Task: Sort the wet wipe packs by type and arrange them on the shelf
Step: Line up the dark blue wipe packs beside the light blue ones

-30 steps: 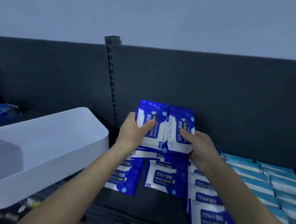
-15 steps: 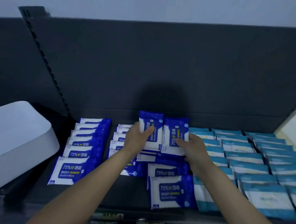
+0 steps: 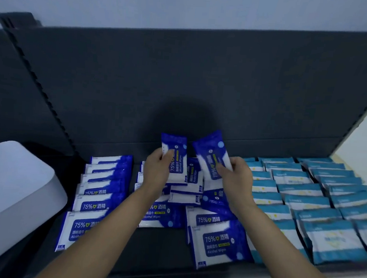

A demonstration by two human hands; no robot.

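Observation:
My left hand (image 3: 157,169) grips an upright dark blue alcohol wipe pack (image 3: 175,157) above the shelf's middle. My right hand (image 3: 236,177) holds a second dark blue pack (image 3: 212,154), tilted to the left. Under both hands lies a loose heap of dark blue packs (image 3: 187,189). A neat overlapping row of dark blue packs (image 3: 95,200) runs down the left side of the dark shelf (image 3: 159,252). More dark blue packs (image 3: 216,241) lie near the front edge. Rows of light blue packs (image 3: 313,200) fill the right side.
A white plastic bin (image 3: 11,192) stands at the left, beside the shelf's slotted upright (image 3: 40,89). The dark back panel (image 3: 203,86) rises behind the packs. A pale wall (image 3: 365,138) shows at the far right.
The view has swung right, away from the bin. The two packs, held side by side before, are now apart, and the right one is tilted.

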